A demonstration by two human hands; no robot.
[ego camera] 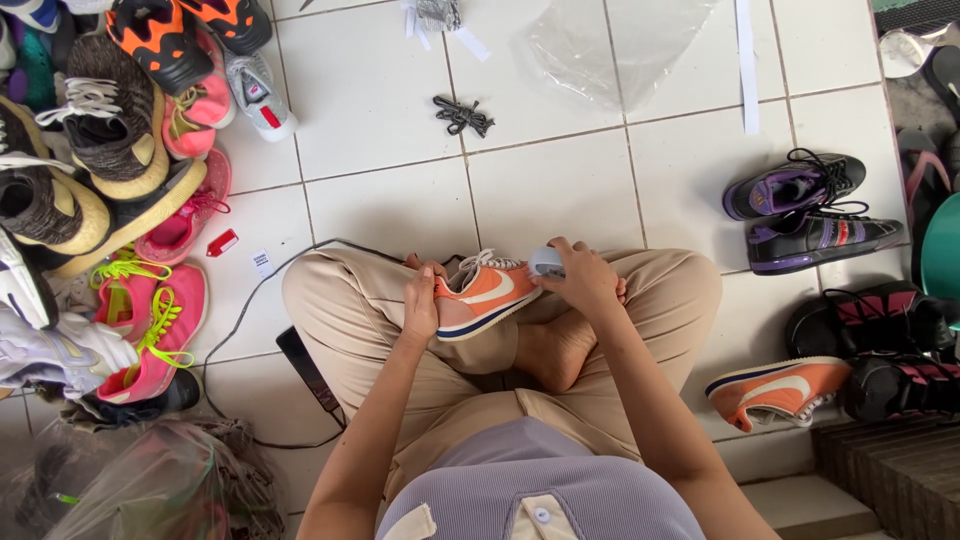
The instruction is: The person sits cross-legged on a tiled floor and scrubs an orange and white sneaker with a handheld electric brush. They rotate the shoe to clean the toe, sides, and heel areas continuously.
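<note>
The person sits cross-legged on the white tiled floor [400, 110] and holds an orange sneaker [482, 297] over the lap, its toe turned toward the right hand and its heel toward the left. The left hand [420, 303] is closed around the heel end of this shoe, with the thumb on the side. The right hand [583, 281] is wrapped around a small grey rounded object [546, 261] and presses it against the toe of the sneaker (what kind of object it is, I cannot tell). The shoe has white laces and a dark blue sole edge. Its matching orange sneaker [775, 388] lies on the floor near the right edge, just beside the person's right knee. Above it, also near the right edge, a pair of black and purple shoes [805, 210] stands side by side. At the left edge there is a pile of many shoes, among them pink sneakers with yellow-green laces [150, 325]. A loose black lace [463, 117] lies on a tile toward the far edge, and near it a clear plastic bag [610, 50]. A black cable [245, 300] runs along the floor beside the left knee.
</note>
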